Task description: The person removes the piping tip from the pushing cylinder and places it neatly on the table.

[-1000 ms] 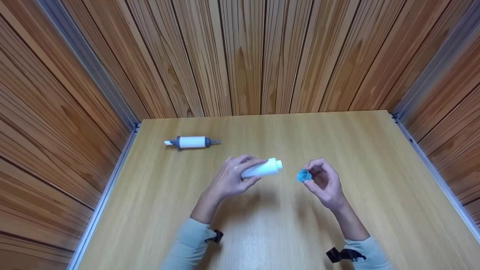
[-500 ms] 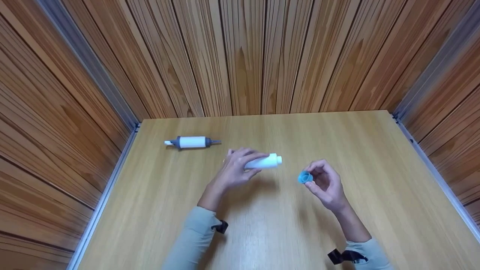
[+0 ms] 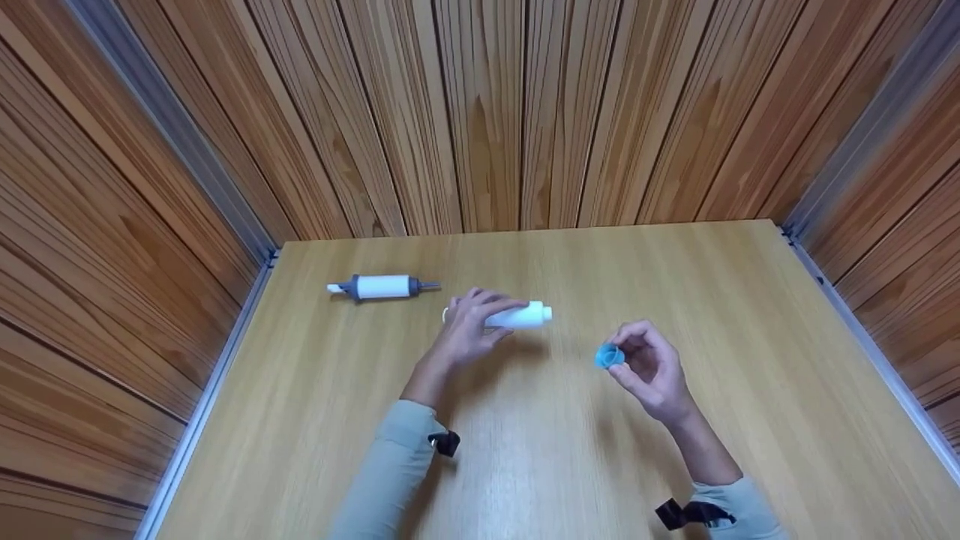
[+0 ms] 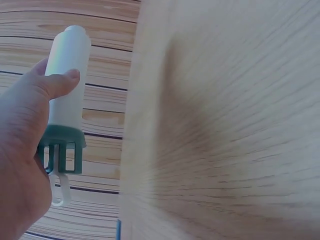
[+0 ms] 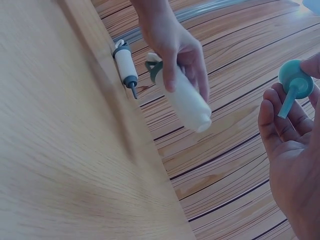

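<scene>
Evenly lit in head view, with lower-centre glare on the table (image 3: 517, 457), soft shadows, near-blown highlights on the bottle (image 3: 529, 315). Hazy in left wrist view; flared at upper right in right wrist view.

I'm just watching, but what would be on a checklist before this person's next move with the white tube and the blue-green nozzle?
1. White tube held securely: ok, the left hand grips it above the table.
2. Blue-green nozzle in hand: ok, pinched in the right hand.
3. Tube's narrow neck uncovered: ok, nothing is on it.
4. Nozzle meeting the neck, if joining comes next: not ok, they are apart.
5. Second tube tool out of the way: ok, it lies on the table, untouched.
6. Tube's contents: cannot tell, its inside is hidden.
</scene>
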`<state>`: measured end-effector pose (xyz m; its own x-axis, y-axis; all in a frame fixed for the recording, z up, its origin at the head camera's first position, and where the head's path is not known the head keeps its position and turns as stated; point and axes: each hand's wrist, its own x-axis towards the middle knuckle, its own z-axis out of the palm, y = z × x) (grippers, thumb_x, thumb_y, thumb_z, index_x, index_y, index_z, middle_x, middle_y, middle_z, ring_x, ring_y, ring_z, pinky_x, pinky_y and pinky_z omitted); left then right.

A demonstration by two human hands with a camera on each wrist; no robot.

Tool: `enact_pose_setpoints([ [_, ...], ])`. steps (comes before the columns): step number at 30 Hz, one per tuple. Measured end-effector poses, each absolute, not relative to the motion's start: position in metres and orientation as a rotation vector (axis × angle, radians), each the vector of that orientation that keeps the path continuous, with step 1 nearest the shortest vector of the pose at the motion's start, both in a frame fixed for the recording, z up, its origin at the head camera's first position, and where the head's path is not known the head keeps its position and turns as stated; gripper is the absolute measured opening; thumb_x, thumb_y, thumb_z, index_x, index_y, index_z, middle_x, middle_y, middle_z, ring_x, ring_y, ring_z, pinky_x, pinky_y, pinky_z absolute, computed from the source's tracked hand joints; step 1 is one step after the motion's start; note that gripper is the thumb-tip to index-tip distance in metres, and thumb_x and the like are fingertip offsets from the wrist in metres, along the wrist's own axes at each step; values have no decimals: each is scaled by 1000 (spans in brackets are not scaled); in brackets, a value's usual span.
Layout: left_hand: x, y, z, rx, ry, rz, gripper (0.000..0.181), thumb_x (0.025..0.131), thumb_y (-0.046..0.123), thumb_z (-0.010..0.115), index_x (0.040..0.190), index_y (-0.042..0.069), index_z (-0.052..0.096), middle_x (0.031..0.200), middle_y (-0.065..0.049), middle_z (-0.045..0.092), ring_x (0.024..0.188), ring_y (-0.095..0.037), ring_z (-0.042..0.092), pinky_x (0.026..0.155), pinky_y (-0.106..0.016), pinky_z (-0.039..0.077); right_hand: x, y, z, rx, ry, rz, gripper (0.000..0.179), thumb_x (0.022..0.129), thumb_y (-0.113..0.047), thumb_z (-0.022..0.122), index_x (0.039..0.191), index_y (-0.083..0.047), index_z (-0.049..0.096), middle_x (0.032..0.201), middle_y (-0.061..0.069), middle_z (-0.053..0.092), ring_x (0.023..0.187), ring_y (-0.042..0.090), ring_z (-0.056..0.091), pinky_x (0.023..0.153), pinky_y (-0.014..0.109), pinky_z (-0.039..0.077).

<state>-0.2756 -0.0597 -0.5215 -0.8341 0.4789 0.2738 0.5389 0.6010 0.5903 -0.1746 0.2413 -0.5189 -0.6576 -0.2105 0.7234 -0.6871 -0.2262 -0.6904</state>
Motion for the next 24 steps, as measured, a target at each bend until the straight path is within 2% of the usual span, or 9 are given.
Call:
enact_pose_setpoints([
  [15, -293, -65, -555, -683, -2931, -1095, 45, 104, 15, 80, 146, 31, 76, 157, -8, 70, 152, -36, 56, 125, -62, 35, -174, 238, -520, 1081, -1681, 1955, 31, 80, 32, 49, 110, 26, 45, 113, 0, 73, 99, 7, 71, 90, 19, 60],
  [24, -299, -68, -560, -653, -2971, -1122, 45, 105, 16, 79, 147, 31, 75, 159, -9, 69, 155, -39, 53, 125, -63, 34, -176, 236, -518, 1099, -1669, 1945, 33, 79, 32, 49, 111, 25, 46, 113, 2, 73, 98, 8, 72, 89, 19, 60],
])
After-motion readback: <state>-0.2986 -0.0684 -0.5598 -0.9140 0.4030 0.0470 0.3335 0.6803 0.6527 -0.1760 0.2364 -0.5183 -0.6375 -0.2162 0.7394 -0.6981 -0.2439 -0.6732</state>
